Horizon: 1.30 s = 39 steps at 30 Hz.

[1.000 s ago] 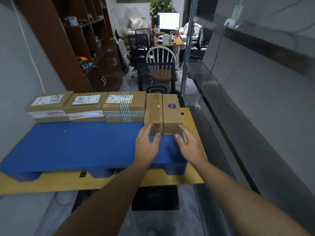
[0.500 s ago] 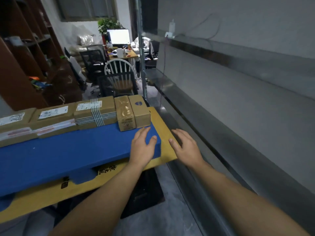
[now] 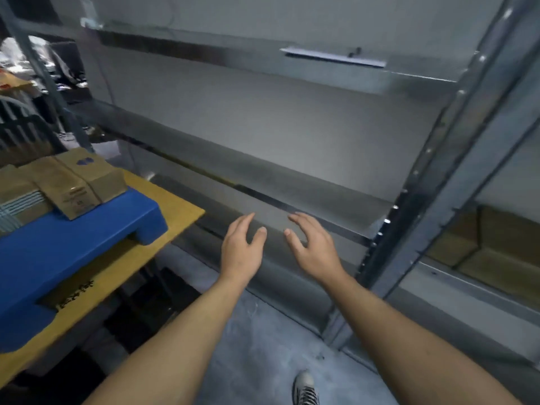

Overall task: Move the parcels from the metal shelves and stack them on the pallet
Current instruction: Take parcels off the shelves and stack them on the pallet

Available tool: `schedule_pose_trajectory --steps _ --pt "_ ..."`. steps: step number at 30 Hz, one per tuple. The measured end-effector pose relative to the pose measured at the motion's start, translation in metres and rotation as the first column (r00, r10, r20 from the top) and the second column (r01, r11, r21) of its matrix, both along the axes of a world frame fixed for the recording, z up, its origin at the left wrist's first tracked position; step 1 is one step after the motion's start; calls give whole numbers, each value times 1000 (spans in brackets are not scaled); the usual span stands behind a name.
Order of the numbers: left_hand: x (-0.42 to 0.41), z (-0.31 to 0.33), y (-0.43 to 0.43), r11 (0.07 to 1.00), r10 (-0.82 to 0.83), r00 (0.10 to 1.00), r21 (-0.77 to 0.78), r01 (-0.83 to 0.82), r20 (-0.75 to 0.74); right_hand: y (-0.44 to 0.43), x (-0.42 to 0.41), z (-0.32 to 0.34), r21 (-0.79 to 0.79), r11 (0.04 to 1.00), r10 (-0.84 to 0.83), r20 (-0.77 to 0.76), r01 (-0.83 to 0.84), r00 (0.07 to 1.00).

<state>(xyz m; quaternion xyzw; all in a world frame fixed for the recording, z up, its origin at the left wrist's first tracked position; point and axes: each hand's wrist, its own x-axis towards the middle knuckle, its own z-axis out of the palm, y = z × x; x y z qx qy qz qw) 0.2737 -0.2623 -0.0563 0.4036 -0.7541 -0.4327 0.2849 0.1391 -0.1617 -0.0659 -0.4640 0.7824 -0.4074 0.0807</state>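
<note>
Left hand point(image 3: 241, 249) and right hand point(image 3: 314, 248) are empty, fingers loosely spread, hovering right of the pallet point(image 3: 73, 238). Parcels point(image 3: 76, 182) sit on the pallet's far end, well apart from both hands.

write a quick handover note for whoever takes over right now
Left hand open, empty. Right hand open, empty. Both hover before the metal shelves.
Parcels lie side by side on the blue pallet, at left.
Done: those parcels placed. Left: blurred brown boxes in the bay at right look like the next to fetch.
</note>
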Motion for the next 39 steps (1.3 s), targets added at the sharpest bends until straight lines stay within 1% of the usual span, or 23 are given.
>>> schedule_pose_trajectory --steps 4,8,14,21,25,28,33,39 --pt "-43 6 64 990 -140 990 -7 140 -14 83 -30 8 -30 987 -161 -8 161 987" --pt "-94 13 129 970 -241 969 -13 241 -48 163 -62 13 -65 950 -307 -1 306 952" --pt "-169 23 246 926 -375 921 4 377 -108 288 -110 21 -97 891 -442 35 443 896" --pt "-245 34 381 849 -528 843 -27 528 -104 435 -164 30 -168 784 -599 50 598 799" --pt "-276 41 450 791 -610 784 -43 610 -111 513 -178 35 -169 704 -695 39 690 718" --pt "-294 45 493 744 -667 736 -50 667 -115 560 -183 38 -183 641 -749 65 746 659" --pt "-319 42 553 656 -754 650 -51 753 -95 624 -184 33 -194 540 -821 90 819 563" --pt "-346 37 621 552 -830 547 -26 833 -114 688 -195 32 -194 389 -901 122 901 415"
